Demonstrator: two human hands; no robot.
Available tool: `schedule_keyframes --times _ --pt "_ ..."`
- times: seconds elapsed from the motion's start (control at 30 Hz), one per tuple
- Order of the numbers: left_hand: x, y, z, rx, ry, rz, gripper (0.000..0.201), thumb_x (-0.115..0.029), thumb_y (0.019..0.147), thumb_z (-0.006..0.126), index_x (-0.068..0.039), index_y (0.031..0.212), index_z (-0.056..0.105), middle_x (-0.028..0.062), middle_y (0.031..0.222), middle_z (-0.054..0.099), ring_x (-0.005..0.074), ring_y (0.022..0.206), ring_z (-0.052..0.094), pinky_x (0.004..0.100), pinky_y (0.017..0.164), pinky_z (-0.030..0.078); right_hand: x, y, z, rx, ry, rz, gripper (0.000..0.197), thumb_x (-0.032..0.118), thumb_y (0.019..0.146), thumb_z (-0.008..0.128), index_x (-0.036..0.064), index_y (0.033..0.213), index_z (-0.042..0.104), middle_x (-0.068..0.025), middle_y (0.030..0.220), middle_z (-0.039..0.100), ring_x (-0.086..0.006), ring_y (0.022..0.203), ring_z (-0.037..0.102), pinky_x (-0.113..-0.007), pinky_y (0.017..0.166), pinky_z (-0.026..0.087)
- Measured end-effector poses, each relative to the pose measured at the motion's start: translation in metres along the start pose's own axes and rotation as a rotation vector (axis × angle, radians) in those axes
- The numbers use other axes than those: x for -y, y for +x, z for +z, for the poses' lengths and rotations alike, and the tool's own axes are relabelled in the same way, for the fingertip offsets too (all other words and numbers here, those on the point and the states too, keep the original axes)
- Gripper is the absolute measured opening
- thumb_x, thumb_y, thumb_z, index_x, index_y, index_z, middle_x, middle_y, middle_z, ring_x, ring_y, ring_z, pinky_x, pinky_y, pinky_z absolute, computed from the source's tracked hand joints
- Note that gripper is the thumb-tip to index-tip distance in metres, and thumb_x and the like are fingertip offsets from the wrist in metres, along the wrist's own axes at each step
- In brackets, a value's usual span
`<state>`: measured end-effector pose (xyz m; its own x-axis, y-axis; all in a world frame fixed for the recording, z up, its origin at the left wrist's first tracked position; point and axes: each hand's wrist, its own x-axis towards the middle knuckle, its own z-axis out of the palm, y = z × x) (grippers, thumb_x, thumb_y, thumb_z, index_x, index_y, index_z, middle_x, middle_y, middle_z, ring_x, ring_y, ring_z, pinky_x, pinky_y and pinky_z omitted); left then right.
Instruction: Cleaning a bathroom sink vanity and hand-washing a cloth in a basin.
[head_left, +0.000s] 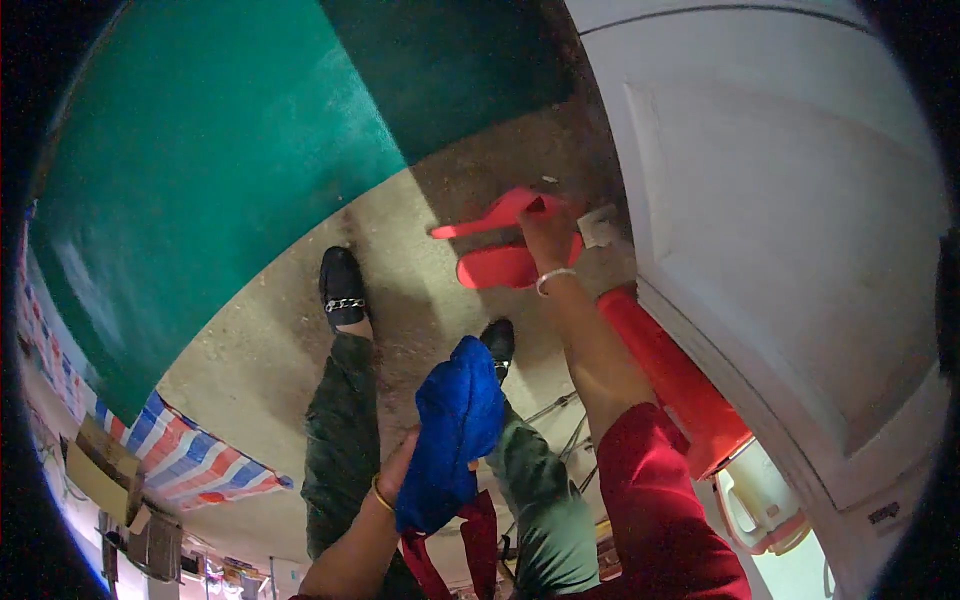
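Concrete floor (pixel 300 340) at frame centre, right hand (pixel 545 232) stretched forward, fingers gripping red slipper (pixel 497 212), long axis slanting lower left to upper right, left hand (pixel 400 470) clutching blue cloth (pixel 452 440).

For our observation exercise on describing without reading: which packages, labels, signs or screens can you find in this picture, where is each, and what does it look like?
Small dark printed label: low on the white panel at the right edge, a short dark strip on white.
Brown cardboard boxes: stacked at the lower left edge beside the striped red, white and blue tarpaulin, flat and tan.
No signs or screens show.
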<state>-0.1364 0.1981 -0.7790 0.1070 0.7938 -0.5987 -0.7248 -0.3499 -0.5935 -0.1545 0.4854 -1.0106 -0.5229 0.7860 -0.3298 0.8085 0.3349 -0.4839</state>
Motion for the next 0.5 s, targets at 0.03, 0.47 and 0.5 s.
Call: schedule_keyframes --times 0.03,0.47,0.5 --pt "0.0 0.002 -0.006 0.004 0.024 0.003 0.069 -0.051 0.082 0.053 -0.003 0.129 0.035 0.0145 0.113 0.05 0.0265 0.091 0.055 0.0386 0.074 0.052 -0.021 -0.002 0.001 -0.064 -0.034 -0.145 0.053 0.033 0.073 0.065 0.0075 0.116 0.047 -0.0222 0.111 0.055 -0.0396 0.101 0.052 -0.044 0.087 0.042" --pt "-0.011 -0.007 0.009 -0.177 0.297 -0.016 0.063 -0.051 0.084 0.051 -0.002 0.124 0.042 0.012 0.106 0.056 0.0218 0.09 0.058 0.0353 0.074 0.051 -0.012 0.069 -0.005 0.104 -0.103 0.004 0.022 0.011 0.077 0.056 0.0022 0.097 0.055 -0.019 0.092 0.062 -0.0353 0.087 0.06 -0.042 0.068 0.05" --pt "-0.011 -0.008 0.009 -0.201 0.299 -0.028 0.063 -0.051 0.084 0.051 -0.002 0.124 0.042 0.0118 0.106 0.057 0.0214 0.089 0.058 0.0351 0.074 0.051 -0.026 0.087 0.004 0.13 -0.249 -0.055 0.023 0.011 0.078 0.056 0.0015 0.099 0.055 -0.0201 0.093 0.061 -0.0356 0.088 0.06 -0.043 0.071 0.049"
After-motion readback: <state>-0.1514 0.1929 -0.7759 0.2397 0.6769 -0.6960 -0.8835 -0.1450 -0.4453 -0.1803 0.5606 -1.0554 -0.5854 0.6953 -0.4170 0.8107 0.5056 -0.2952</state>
